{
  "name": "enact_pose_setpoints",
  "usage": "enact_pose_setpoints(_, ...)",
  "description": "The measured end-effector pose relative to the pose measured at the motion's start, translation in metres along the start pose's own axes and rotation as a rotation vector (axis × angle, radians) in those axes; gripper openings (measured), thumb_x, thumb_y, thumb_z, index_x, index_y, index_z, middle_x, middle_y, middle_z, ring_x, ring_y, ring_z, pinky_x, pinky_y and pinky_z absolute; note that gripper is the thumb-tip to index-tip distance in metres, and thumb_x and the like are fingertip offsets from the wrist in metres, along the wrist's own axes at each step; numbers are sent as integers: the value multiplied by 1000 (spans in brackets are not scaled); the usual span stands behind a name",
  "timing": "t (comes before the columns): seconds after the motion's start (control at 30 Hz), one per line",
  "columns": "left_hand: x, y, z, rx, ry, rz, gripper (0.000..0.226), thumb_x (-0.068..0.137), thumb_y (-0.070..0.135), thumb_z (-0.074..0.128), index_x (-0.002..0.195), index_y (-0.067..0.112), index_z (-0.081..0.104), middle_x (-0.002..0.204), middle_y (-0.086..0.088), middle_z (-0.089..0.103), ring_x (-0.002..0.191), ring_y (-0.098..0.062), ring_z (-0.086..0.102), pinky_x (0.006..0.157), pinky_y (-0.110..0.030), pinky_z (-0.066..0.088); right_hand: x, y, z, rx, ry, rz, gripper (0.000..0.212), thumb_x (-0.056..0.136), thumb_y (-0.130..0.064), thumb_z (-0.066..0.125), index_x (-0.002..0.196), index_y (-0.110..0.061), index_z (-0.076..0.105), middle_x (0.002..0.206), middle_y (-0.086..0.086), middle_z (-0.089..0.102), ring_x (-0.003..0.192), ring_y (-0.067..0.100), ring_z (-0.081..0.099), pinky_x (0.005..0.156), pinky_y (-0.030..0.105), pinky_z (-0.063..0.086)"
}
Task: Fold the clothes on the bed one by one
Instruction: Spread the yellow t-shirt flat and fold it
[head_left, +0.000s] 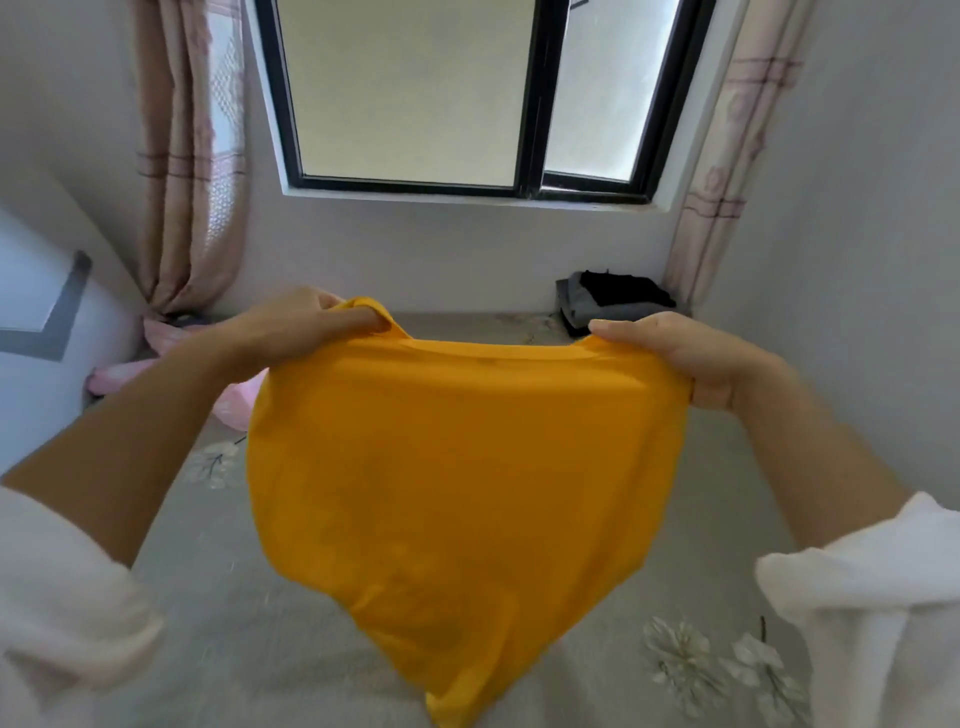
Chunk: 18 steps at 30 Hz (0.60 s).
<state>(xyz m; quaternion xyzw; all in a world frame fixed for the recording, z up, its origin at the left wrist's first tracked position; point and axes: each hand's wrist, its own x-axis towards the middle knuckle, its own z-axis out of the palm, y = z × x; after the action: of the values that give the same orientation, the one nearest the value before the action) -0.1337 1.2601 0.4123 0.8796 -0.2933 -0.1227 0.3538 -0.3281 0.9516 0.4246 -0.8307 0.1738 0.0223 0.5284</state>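
At the far left a pink curtain (187, 171) hangs beside the wall, and below it a pink piece of clothing (239, 400) lies on the bed (208, 597), partly hidden behind the left arm. The left hand (291, 327) is closed on the upper left corner of a yellow shirt (457, 467), with the fingers curled around the cloth. The shirt is in the air above the bed, stretched between the two hands, and its lower part hangs down toward the cover. Behind it is a window (467, 93) with a black frame. More to the right, a small pile of folded dark clothes (613, 301) sits at the far edge of the bed, near the wall. The right hand (691, 358) grips the upper right corner of the shirt, thumb on top. A second curtain (727, 171) hangs at the right side.
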Motion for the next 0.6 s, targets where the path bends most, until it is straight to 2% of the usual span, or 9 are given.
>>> enact_pose_setpoints(0.07,4,10,1,-6,-90,-28,50,63,70,56,91,31,72,92,6,70,87,-18,65,70,-30,49,1,5,-26,-132,-236,-6,75,42,-69,82,96,-17,72,94,7,74,83,23,72,69,35,58)
enact_pose_setpoints(0.13,8,16,-2,-27,-238,-89,47,60,67,61,95,36,71,97,11,71,92,-18,67,77,-33,53,2,3,-38,-377,-386,9,65,41,-57,86,92,-19,70,89,0,75,79,17,72,63,24,56)
enact_pose_setpoints(0.2,8,21,-9,33,-395,-174,47,64,55,70,104,32,65,101,10,71,93,-19,69,78,-33,56,8,1,-46,-659,-425,30,61,44,-50,84,94,-20,69,92,-3,75,81,17,72,65,23,57)
enact_pose_setpoints(0.27,9,25,-14,240,-455,-232,38,69,36,79,101,23,65,95,4,73,86,-19,71,70,-28,58,18,1,-57,-886,-426,43,49,54,-48,84,91,-20,68,91,-3,73,82,18,70,72,27,57)
enact_pose_setpoints(0.33,15,26,-17,487,-397,-267,18,77,24,79,88,16,68,87,-5,71,81,-21,68,74,-33,57,33,3,-71,-1000,-357,92,29,70,-39,82,81,-20,63,81,-3,67,73,15,65,63,24,52)
enact_pose_setpoints(0.37,19,25,-18,562,-346,-284,12,82,23,74,83,13,68,85,-7,68,79,-21,65,77,-35,55,42,6,-77,-1004,-287,107,27,76,-35,79,75,-17,59,73,-2,61,64,15,59,56,24,47)
enact_pose_setpoints(0.47,36,9,-12,620,-135,-345,24,94,20,57,76,6,63,75,-10,58,69,-22,54,68,-35,44,79,21,-80,-983,-42,76,30,88,-31,67,71,-9,54,68,8,48,62,21,47,56,32,36)
enact_pose_setpoints(0.53,48,-3,1,793,15,-378,21,96,18,46,92,7,64,89,-11,61,79,-24,54,74,-36,46,107,32,-69,-1001,87,71,25,94,-24,54,75,-8,53,70,10,47,63,22,47,58,33,36)
enact_pose_setpoints(0.6,62,-19,14,963,104,-491,33,94,16,41,123,12,55,124,-14,58,108,-29,55,95,-39,42,132,39,-54,-853,208,122,24,96,-16,43,78,-5,53,68,12,53,56,25,53,51,30,44)
